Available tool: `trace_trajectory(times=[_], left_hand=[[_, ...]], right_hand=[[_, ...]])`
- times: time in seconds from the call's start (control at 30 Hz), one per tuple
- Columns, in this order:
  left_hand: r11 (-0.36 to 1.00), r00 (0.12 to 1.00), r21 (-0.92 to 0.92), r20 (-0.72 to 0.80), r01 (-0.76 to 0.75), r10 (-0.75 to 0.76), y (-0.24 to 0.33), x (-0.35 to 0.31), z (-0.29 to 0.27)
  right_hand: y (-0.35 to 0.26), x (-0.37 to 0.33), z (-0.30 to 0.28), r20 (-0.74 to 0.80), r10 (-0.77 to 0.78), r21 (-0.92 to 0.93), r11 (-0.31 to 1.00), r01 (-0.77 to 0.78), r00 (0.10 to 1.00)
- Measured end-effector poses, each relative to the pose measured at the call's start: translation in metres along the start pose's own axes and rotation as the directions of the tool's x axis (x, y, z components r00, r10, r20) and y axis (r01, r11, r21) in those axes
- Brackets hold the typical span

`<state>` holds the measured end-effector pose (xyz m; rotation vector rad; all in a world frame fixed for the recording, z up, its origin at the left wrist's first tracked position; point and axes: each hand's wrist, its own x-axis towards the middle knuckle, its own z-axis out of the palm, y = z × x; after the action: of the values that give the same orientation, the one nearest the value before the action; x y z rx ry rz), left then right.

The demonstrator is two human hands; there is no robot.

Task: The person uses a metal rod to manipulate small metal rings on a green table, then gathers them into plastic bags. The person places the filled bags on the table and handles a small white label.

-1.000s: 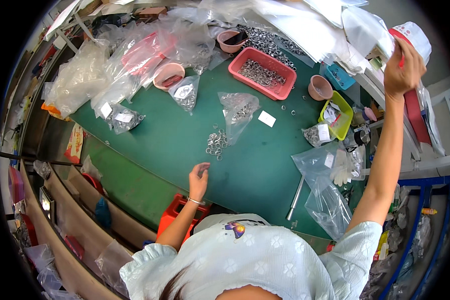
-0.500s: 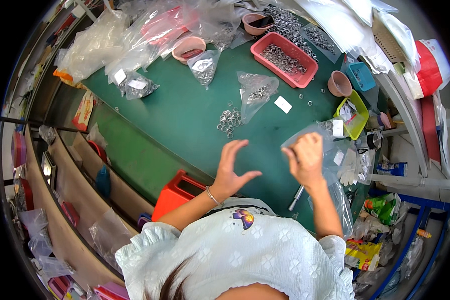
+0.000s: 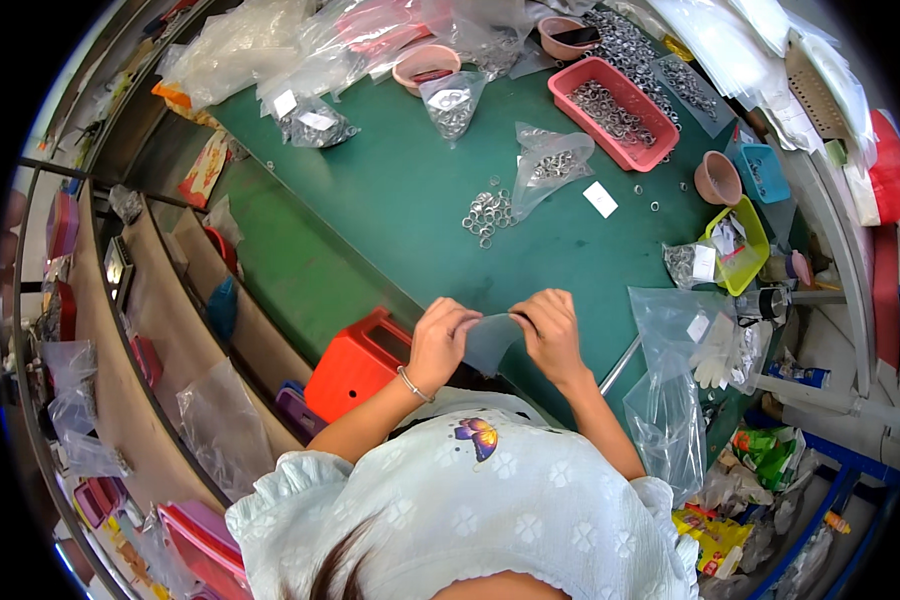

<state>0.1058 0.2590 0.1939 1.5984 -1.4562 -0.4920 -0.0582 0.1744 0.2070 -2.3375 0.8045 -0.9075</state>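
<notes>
Near the table's front edge, both hands pinch a small clear plastic bag between them. My left hand grips its left upper corner, and my right hand grips the right one. The bag hangs down and looks empty. Beyond my hands lies a loose pile of metal rings. Against that pile rests a clear bag with rings inside. A white card lies to its right. Right of my right hand, larger clear bags lie over a metal rod.
A pink basket of rings stands at the back right beside a big ring heap. A yellow-green basket is at the right edge. Filled bags lie at the back left. A red stool stands left of my left arm.
My right hand has come left from the clear bags at the right, and a small bag is now stretched between both hands. My left hand has closed. The view has shifted slightly.
</notes>
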Motion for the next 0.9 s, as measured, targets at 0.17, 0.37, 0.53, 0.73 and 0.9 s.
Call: trace_trajectory(times=[0.17,0.37,0.53,0.73,0.9], left_hand=[[0.962,0.952,0.066,-0.177,0.266,-0.251,-0.031,-0.004,-0.021],[0.882,0.866,0.126,-0.293,0.455,-0.405,-0.173,0.051,-0.058],[0.914,0.94,0.226,-0.143,0.337,-0.311,-0.275,0.113,-0.074],[0.789,0.922,0.531,0.038,0.309,-0.387,-0.291,0.164,-0.061],[0.848,0.998,0.53,0.062,-0.01,-0.027,-0.255,0.183,-0.021]], right_hand=[[0.021,-0.007,0.042,-0.001,0.311,0.315,0.902,-0.295,0.95],[0.114,-0.103,0.088,-0.453,0.703,0.059,0.638,-0.768,0.549],[0.119,-0.178,0.072,-0.752,0.655,-0.186,-0.115,-0.976,0.066],[0.106,-0.074,0.104,-0.406,0.632,-0.319,0.579,-0.75,0.66],[0.133,0.029,0.165,-0.278,0.659,-0.173,0.681,-0.711,0.699]])
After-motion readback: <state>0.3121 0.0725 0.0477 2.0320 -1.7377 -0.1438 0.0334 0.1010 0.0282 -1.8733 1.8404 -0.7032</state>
